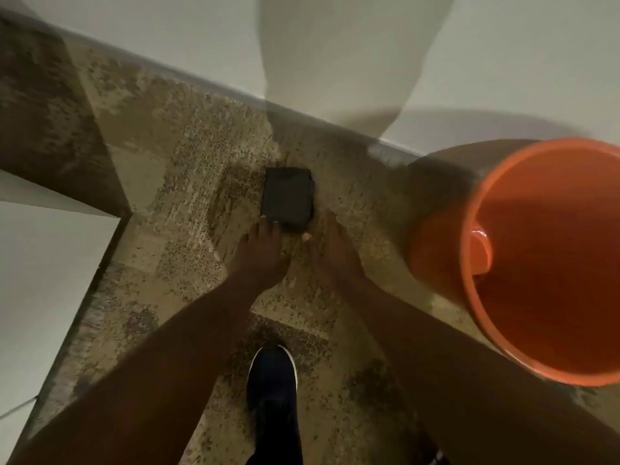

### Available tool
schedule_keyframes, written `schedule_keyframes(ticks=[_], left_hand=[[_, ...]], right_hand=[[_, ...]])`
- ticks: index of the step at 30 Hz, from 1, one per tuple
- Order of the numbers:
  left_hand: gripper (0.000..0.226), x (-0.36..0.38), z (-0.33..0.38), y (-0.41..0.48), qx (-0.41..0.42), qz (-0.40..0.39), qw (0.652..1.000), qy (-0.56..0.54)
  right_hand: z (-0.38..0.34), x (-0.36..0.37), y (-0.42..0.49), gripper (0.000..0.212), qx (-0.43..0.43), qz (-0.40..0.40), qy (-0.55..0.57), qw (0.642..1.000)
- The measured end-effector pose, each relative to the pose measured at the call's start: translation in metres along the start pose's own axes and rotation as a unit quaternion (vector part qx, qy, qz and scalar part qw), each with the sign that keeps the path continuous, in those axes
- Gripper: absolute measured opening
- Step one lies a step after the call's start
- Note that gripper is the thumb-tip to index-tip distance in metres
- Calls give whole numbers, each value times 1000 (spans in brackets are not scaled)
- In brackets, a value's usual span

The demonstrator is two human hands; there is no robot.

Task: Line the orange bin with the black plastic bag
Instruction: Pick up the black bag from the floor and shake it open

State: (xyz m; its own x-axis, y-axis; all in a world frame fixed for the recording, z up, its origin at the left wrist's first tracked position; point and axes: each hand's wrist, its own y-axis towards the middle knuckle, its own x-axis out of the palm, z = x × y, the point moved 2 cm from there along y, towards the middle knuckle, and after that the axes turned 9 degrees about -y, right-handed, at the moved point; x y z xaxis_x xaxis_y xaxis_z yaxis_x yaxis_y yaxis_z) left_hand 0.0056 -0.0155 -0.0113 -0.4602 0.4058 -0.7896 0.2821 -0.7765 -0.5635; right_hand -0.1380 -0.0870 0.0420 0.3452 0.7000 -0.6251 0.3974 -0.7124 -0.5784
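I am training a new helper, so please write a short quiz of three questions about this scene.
1. True or false: the black bag is already inside the orange bin.
2. Which hand is nearer to the bin? A left hand B right hand
3. The folded bag lies on the ____.

Key: 1 false; 2 B; 3 rug.

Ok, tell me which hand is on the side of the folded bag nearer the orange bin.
The right hand: it reaches the black plastic bag's bin-side corner, while the left hand meets its near edge, farther from the orange bin.
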Motion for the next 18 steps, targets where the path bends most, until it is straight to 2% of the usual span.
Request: schedule_keyframes(ticks=[5,8,11,13,16,18], left_hand=[[78,14,-4,37,29,13,999,26],[76,26,-4,50,20,12,999,39],[61,29,0,60,13,25,998,58],[44,24,4,62,25,51,997,53],[29,15,3,70,38,62,997,9],[27,8,-2,71,37,76,993,-79]], right_hand=[[-1,27,43,61,54,3,60,997],[7,51,68,59,56,-5,88,995],[25,76,92,75,57,-15,95,994],[12,65,82,70,61,-26,110,992],[-7,42,63,57,63,-42,136,988],[-9,35,58,55,71,-30,150,986]])
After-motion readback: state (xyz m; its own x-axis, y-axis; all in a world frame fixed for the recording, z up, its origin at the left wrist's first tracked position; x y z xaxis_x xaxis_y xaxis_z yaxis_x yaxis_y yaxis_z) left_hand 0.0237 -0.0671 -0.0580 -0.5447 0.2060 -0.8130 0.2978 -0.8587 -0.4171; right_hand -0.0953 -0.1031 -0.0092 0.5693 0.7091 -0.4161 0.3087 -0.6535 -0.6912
